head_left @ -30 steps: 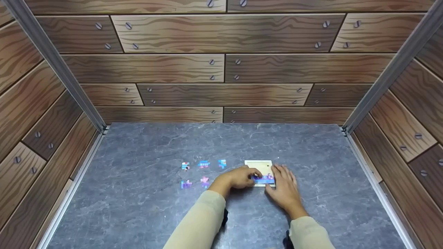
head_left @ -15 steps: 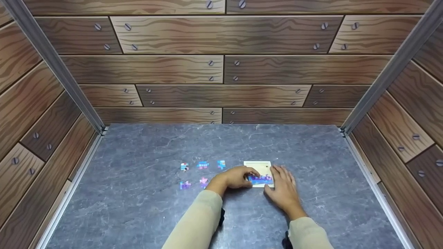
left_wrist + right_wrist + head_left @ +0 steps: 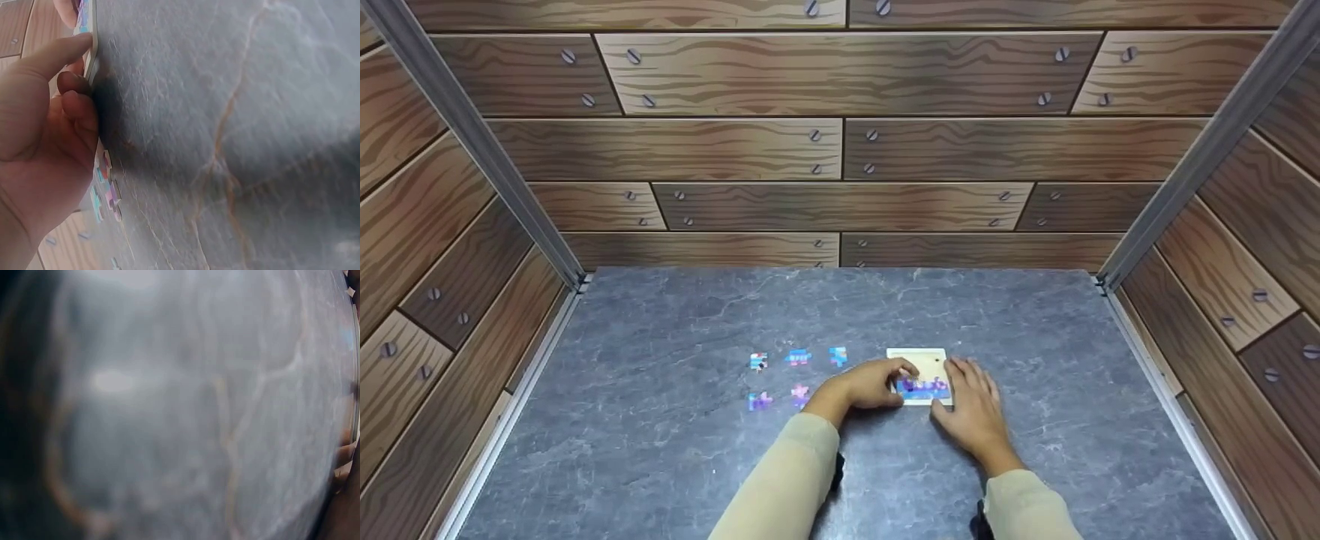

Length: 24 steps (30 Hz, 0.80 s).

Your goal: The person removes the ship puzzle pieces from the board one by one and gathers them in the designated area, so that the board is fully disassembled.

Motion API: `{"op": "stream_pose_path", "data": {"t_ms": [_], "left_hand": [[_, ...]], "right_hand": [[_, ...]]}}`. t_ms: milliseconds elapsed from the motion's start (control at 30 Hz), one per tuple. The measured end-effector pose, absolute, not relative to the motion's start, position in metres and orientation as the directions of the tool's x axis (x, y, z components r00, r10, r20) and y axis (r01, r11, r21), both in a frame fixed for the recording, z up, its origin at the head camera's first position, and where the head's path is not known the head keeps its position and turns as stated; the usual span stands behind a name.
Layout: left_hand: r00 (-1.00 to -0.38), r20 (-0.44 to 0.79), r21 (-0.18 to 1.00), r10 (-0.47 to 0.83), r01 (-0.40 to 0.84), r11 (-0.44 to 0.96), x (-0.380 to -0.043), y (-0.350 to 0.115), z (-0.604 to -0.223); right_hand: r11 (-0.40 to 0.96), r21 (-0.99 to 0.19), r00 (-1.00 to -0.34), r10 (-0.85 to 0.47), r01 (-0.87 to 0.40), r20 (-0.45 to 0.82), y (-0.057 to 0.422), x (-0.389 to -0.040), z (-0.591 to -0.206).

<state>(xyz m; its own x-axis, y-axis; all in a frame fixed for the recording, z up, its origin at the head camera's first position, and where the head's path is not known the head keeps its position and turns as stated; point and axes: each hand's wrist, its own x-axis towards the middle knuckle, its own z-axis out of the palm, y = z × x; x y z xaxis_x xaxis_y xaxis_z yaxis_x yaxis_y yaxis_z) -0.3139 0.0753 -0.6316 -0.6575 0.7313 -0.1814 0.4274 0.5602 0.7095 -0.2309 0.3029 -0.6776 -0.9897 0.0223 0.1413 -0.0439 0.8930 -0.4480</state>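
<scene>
In the head view, a small pale puzzle tray (image 3: 916,351) lies on the table, its near part filled with a row of blue and purple puzzle pieces (image 3: 928,389). My left hand (image 3: 870,384) grips around the tray's left side. Its fingers curl over the left end of that row, and the thumb is at the near left corner. The left wrist view has the thumb (image 3: 67,50) against the tray's edge, other fingers bent beneath it. Along the tray's right side rests my right hand (image 3: 976,409), fingers stretched out; the right wrist view catches only fingers at its margin.
Several loose puzzle pieces lie left of the tray in two rows, including a pale blue piece (image 3: 798,357) behind and a pink piece (image 3: 800,394) beside my left forearm. The grey marbled table (image 3: 697,457) is enclosed by wood-patterned walls (image 3: 750,146) with metal rails.
My left fingers have shifted slightly left across the tray, uncovering more of the piece row's left end. My right hand has stayed along the tray's right side. The loose pieces lie as before.
</scene>
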Motion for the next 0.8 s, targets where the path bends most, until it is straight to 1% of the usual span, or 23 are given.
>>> {"op": "stream_pose_path", "data": {"t_ms": [233, 467, 567, 800], "left_hand": [[-0.688, -0.140, 0.747, 0.712, 0.399, 0.532, -0.311, 0.073, -0.634], [-0.723, -0.095, 0.711, 0.684, 0.432, 0.555, -0.306, 0.074, -0.635], [-0.732, -0.074, 0.717, 0.677, 0.433, 0.546, -0.304, 0.074, -0.636], [-0.771, -0.059, 0.786, 0.634, 0.355, 0.506, -0.300, 0.072, -0.641]], "right_hand": [[0.892, -0.449, -0.989, 0.021, -0.048, 0.148, 0.303, -0.231, -0.677], [0.896, -0.442, -0.987, 0.017, -0.055, 0.157, 0.303, -0.231, -0.677], [0.897, -0.438, -0.987, 0.014, -0.059, 0.163, 0.303, -0.231, -0.678], [0.896, -0.438, -0.982, 0.009, -0.076, 0.189, 0.303, -0.231, -0.678]]}}
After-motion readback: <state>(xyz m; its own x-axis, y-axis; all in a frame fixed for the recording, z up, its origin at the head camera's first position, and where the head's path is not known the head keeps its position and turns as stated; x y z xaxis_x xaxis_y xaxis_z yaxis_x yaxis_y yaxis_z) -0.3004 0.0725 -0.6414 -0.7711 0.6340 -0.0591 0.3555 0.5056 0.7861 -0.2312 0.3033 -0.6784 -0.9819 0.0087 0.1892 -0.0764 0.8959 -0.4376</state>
